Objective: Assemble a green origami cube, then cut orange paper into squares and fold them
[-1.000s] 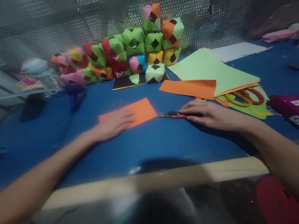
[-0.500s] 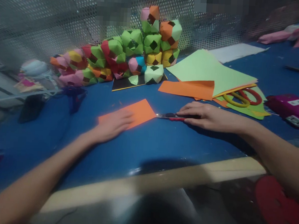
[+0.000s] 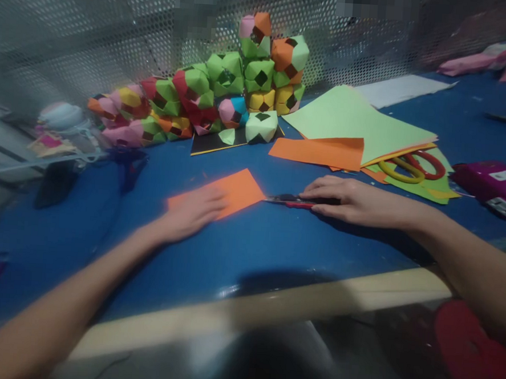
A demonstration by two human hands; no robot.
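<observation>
Flat and unclenched, my left hand [image 3: 195,212] rests on the orange paper [image 3: 244,190], which lies a little back from the near edge of the counter [image 3: 249,246]. My right hand [image 3: 342,200] grips the handle end of the tool [image 3: 293,202], its metal tip at the paper's right corner; whether it touches, I cannot tell. Toward the far edge, paper balls [image 3: 223,83] stand stacked before the mesh [image 3: 323,59]. Right of them lie the green sheets [image 3: 364,122], with an orange strip [image 3: 319,152] overlapping their near side and scissors [image 3: 401,178] showing yellow and red handles beside them. Nearer the counter's right edge sits a purple case [image 3: 489,178].
</observation>
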